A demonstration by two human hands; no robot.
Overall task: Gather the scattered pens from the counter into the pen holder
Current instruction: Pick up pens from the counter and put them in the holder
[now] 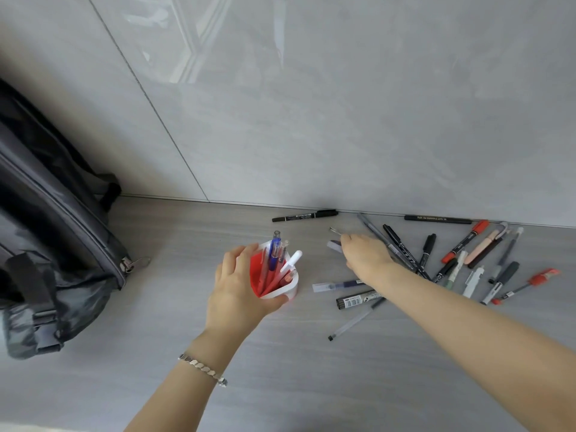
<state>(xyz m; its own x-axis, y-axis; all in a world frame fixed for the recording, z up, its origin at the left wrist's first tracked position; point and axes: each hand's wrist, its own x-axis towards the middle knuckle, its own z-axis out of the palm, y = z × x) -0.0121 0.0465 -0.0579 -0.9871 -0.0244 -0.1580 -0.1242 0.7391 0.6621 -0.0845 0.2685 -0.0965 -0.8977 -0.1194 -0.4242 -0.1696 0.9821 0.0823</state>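
Note:
A white pen holder (282, 294) with a red inside stands on the grey counter (296, 369), and my left hand (237, 291) is wrapped around its left side. Several pens stick out of it, among them a blue pen (274, 252) and a white one (291, 261). To its right, my right hand (367, 257) lies palm down over the scattered pens. Its fingertips pinch a thin pen (334, 230) whose end pokes out beyond them. Loose on the counter lie a black marker (304, 216) by the wall, a barcode marker (355, 300), a clear pen (355, 321) and a red marker (466, 241).
A dark grey backpack (46, 244) stands at the left against the grey tiled wall (311, 120), close to the holder. A second black pen (436, 218) lies along the wall's foot. More pens are heaped at the right (498, 275).

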